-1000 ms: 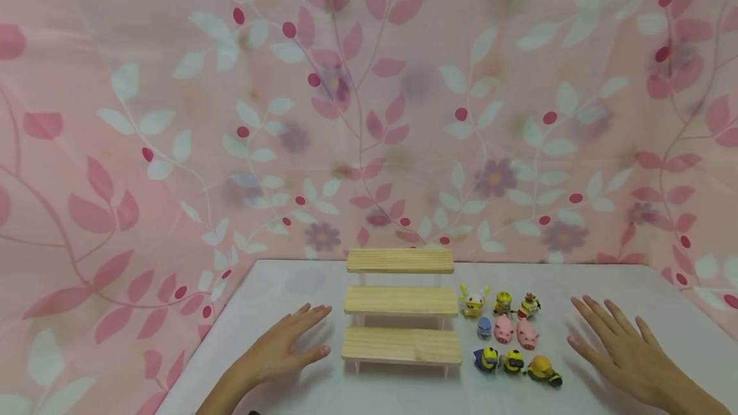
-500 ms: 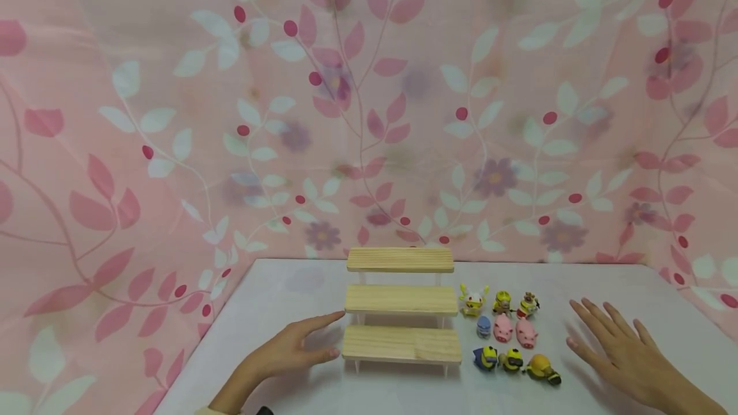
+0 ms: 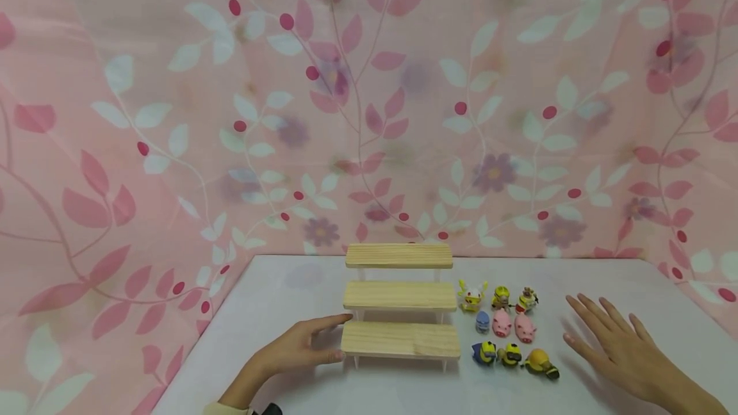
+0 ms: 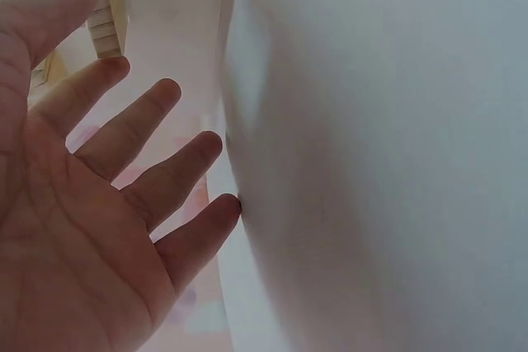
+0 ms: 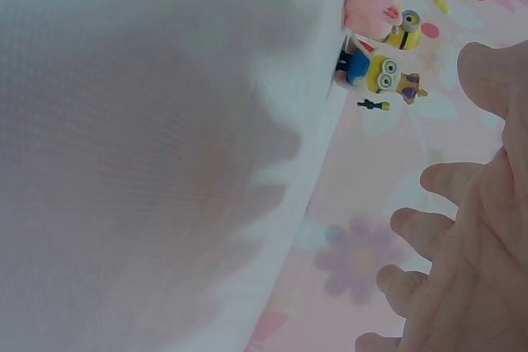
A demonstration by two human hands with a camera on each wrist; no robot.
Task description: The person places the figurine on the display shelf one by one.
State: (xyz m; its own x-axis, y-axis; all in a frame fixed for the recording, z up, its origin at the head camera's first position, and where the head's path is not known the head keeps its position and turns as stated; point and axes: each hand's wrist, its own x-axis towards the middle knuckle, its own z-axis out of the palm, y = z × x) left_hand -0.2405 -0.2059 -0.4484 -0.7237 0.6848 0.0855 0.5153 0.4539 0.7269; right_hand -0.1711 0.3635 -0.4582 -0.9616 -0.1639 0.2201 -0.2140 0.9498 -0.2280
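A three-tier wooden display stand (image 3: 400, 339) with clear supports stands at the middle of the table. My left hand (image 3: 296, 349) is at the left end of its lowest board, thumb tip by the front corner and index fingertip by the back corner. Contact is hard to tell. In the left wrist view the fingers of the left hand (image 4: 91, 204) are spread beside the board's end (image 4: 106, 30). My right hand (image 3: 619, 354) hovers palm down over the table with its fingers spread, holding nothing. To its left stand several small figures, among them a pink pig (image 3: 524, 328) and a minion figure (image 3: 485, 353).
A white figure with yellow ears (image 3: 471, 296) stands right of the stand, near a small blue figure (image 3: 482, 322). An orange-topped figure (image 3: 541, 361) lies at the front of the group. Pink floral cloth (image 3: 403, 114) hangs behind the white table (image 3: 288, 280).
My left hand has moved right, up to the left end of the stand. The right hand stays about where it was. The stand and figures keep their places.
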